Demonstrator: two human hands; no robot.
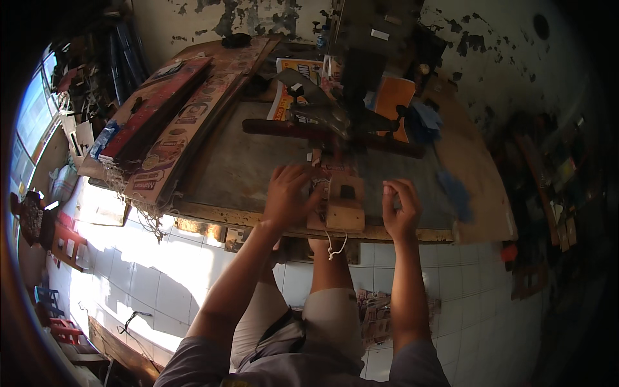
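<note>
My left hand (pixel 288 195) is over the front of the table, fingers stretched and thumb apart. Its thumb reaches towards a pale wooden block (pixel 346 216) with a dark square patch on top. Beneath and beside the block lies a narrow printed strip (pixel 316 221). A knotted white cord (pixel 333 250) hangs from the block over the table edge. To the right of the block, my right hand (pixel 402 208) is raised with its fingers curled to the thumb; anything pinched there is too small to make out. Beyond stands a dark metal fixture (pixel 345 119) with a long crossbar (pixel 284 128).
Long stacks of printed strips (pixel 169 151) and a red-topped stack (pixel 158 106) lie at the table's left, threads hanging off. An orange sheet (pixel 394 103) and blue cloth (pixel 455 193) are to the right. More printed pieces (pixel 375 316) lie on the tiled floor.
</note>
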